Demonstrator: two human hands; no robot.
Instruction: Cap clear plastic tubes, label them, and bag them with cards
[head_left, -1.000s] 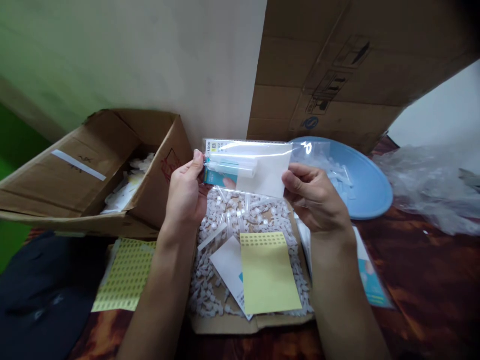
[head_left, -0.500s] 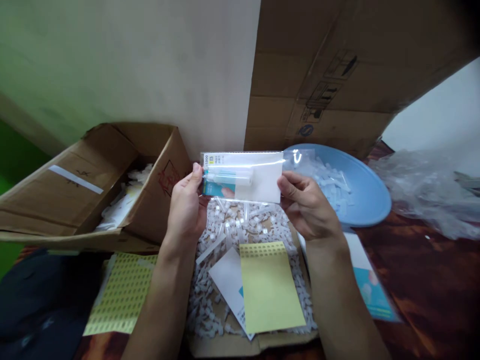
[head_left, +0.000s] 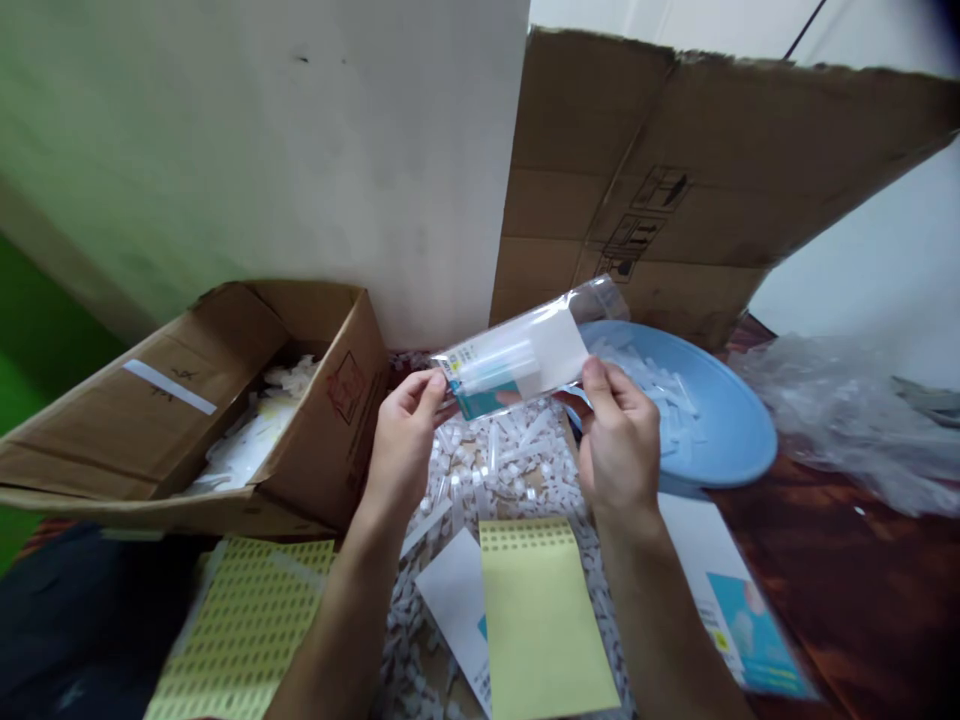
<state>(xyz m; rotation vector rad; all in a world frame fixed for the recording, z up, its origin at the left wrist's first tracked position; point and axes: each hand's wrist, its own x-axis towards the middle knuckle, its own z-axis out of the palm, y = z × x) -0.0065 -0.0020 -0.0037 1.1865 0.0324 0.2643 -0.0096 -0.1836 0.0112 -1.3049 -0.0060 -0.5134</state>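
Plastic bag: a clear flat bag is held in the air above the tray, tilted so that its right end is higher; inside there is a white card with a teal corner and some clear tubes.
Left hand: the left hand pinches the lower left end of the bag between thumb and fingers.
Right hand: the right hand pinches the lower edge of the bag near its right part, thumb on the front side.
Step in hand: I judge that the filled bag is being checked or closed, because both hands grip it and nothing else.
Next move: it probably calls for a firm hold on both ends, so the tubes do not slide toward the low left end.
Tray: a cardboard tray under the hands holds many small white caps and tubes.
Yellow sheets: one sticker sheet lies on the tray near the wrists; another sheet lies to the left.
Box: an open carton stands at the left with white items inside.
Bowl: a blue bowl with clear tubes is behind the right hand.
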